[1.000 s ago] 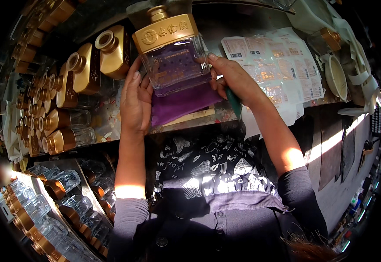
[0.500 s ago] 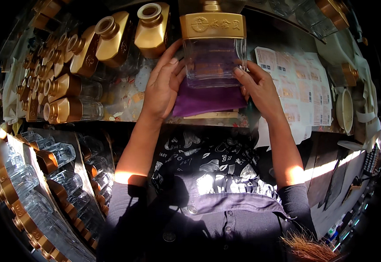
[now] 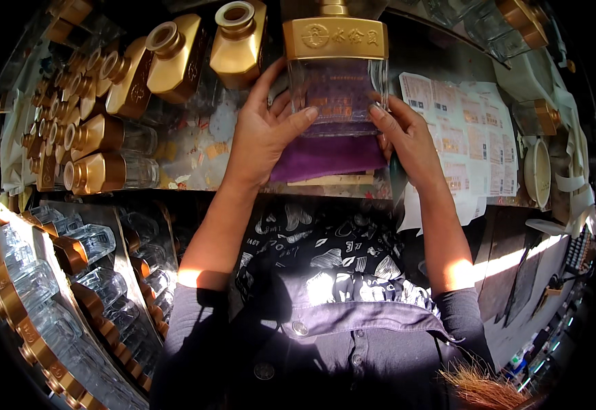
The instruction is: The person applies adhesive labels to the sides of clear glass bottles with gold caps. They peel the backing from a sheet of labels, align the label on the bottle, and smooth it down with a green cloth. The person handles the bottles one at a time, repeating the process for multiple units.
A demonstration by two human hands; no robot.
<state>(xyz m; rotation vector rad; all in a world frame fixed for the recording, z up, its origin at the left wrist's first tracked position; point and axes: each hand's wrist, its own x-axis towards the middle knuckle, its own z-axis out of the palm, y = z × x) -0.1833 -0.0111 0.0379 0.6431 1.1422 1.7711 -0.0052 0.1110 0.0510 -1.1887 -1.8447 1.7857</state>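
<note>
A clear glass bottle with a gold embossed shoulder stands upright between my hands at the far middle of the table. My left hand grips its left side, the thumb lying across the lower front of the glass. On the opposite side, my right hand holds the lower right edge, with thumb and fingers at the corner. Small orange print shows on the glass or through it. A folded purple cloth lies under and in front of the bottle. Beneath my right palm hangs a dark green, pointed thing, partly hidden.
Several gold-topped bottles crowd the table's left side. Printed label sheets lie to the right, beside a pale bowl. More bottles lie in racks at lower left. A brown bristle brush shows at lower right.
My left thumb has come down from beside the bottle onto its front glass. The bottle has shifted very slightly right. My right hand has hardly moved.
</note>
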